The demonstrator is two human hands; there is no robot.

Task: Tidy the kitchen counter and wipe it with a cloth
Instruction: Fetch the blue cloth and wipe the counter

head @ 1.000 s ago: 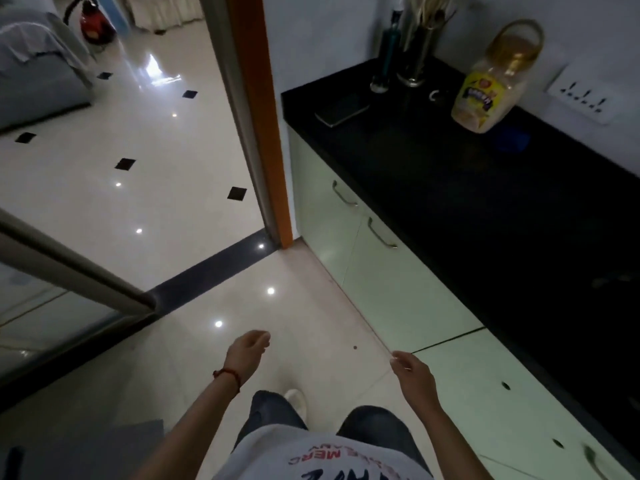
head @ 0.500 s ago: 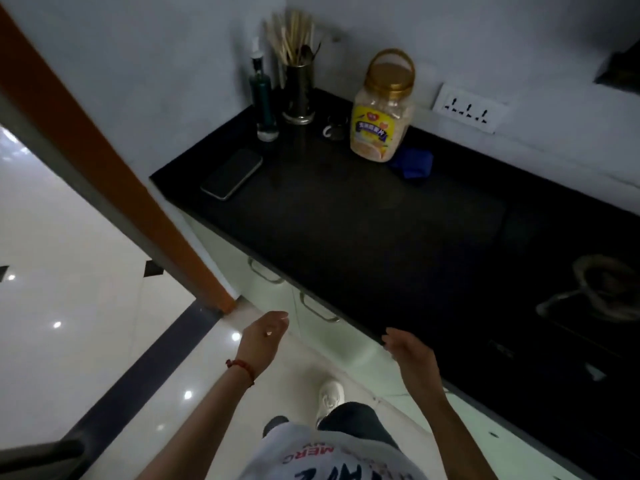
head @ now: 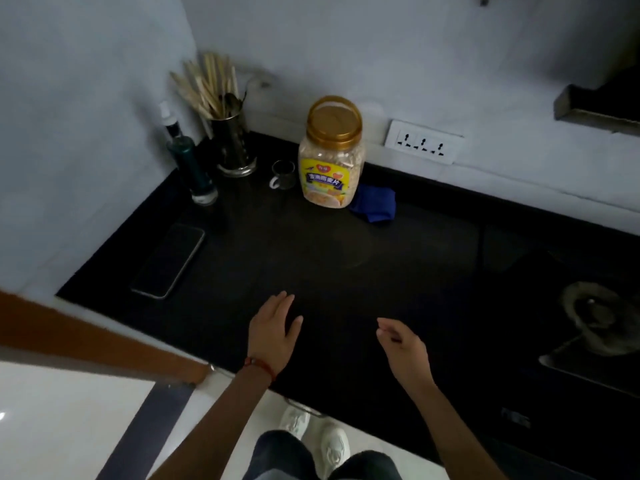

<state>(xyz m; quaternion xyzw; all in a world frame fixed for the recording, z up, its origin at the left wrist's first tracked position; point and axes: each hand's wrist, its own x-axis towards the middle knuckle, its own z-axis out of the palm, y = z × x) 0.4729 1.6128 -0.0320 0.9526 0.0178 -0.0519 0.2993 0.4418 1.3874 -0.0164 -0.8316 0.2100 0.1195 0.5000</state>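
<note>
Both your arms reach forward, bare to the elbow. Your left hand is flat, palm down, fingers straight and together, a red cord at the wrist. Your right hand sits side-on, fingers loosely curled, gripping nothing. The two hands are apart.

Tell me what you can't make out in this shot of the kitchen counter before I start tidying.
Head view only:
- blue cloth: its left part is hidden behind the cereal jar.
- stove: cut off by the right edge and lost in shadow.
- jar label: print too small to read.
- left hand and right hand: whether they touch the black counter or hover is unclear.
</note>
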